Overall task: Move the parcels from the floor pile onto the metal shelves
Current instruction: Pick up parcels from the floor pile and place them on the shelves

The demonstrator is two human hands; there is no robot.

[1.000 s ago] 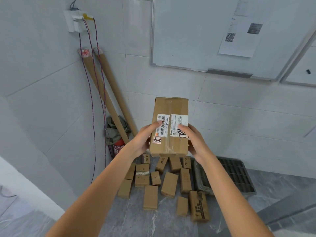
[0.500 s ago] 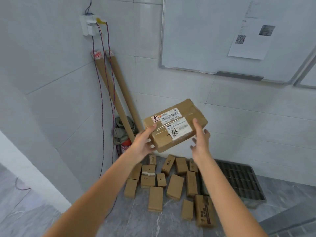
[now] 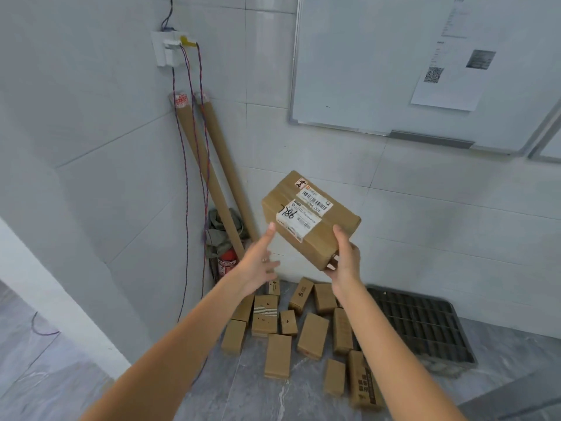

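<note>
Aloft, parcel (image 3: 311, 218) gripped by right hand (image 3: 344, 262) fingers (image 3: 338, 235).

Matt cardboard parcel (image 3: 311, 218) — glossy paper labels (image 3: 299, 220)

Bright even light, soft shadows, bowed edges

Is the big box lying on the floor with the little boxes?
No, the big box is up in the air, held by the right hand above the little boxes on the floor.
</note>
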